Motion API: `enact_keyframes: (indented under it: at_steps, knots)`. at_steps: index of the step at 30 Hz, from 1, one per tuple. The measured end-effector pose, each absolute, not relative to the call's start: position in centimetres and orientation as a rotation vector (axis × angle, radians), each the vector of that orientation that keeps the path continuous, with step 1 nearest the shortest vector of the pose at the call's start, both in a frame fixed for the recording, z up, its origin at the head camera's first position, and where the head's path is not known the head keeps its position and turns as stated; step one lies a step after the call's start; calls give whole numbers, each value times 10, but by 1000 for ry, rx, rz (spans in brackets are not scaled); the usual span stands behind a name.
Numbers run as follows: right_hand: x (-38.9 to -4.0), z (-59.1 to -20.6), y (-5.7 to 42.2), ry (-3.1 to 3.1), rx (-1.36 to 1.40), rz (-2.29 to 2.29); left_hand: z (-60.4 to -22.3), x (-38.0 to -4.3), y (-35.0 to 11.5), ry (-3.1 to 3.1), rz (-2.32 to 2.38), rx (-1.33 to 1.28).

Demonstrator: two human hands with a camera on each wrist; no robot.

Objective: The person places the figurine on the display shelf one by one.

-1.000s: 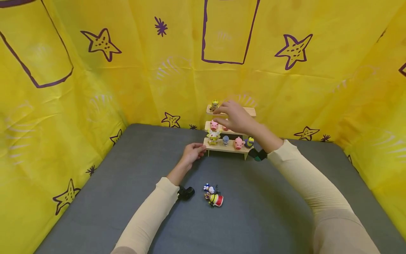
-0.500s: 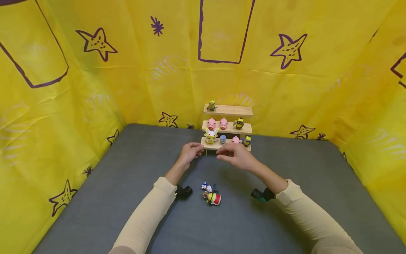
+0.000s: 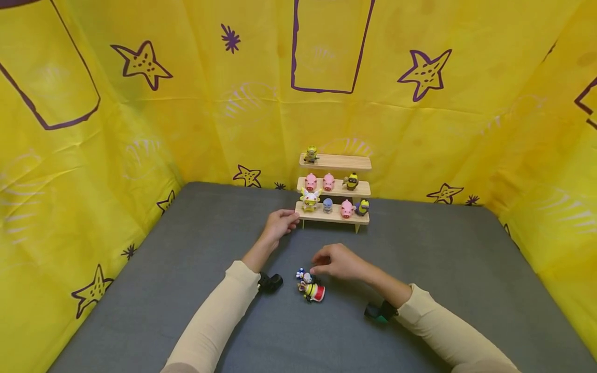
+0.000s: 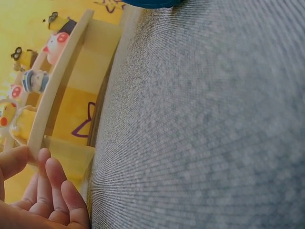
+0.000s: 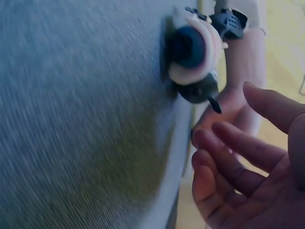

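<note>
A three-tier wooden display stand holds small toy figures. My left hand pinches the left end of its lowest board, thumb on top and fingers beneath. My right hand hovers with bent, parted fingers and nothing between them, right beside two figures lying on the cloth. One is a yellow crowned figure with a red cape; the other is a small white-and-blue figure. In the right wrist view the dark round base of a toy figure faces the camera, just beyond my fingertips.
On the stand are pink pigs, a white-and-yellow horned figure, a small blue-grey figure and yellow goggled figures. Yellow patterned fabric rises behind and beside the grey cloth surface.
My right hand has come down from the upper tiers to the figures lying on the cloth. A yellow goggled figure shows on the middle tier. My left hand keeps its hold.
</note>
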State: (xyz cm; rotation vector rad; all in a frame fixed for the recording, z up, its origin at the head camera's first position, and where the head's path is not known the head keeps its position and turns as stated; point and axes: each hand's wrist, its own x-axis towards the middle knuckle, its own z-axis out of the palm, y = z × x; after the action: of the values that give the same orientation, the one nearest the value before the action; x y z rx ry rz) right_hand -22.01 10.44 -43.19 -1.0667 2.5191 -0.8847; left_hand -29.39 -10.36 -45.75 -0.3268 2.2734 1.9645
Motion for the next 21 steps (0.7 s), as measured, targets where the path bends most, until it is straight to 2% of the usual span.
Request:
enact_keyframes:
  at_steps: [11, 21]
  knots:
    - [-210, -441, 93, 2553, -951, -773, -456, -293, -104, 2261, 1973, -322]
    - [-206, -450, 88, 2582, -1008, -796, -457, -292, -104, 2266, 1976, -329]
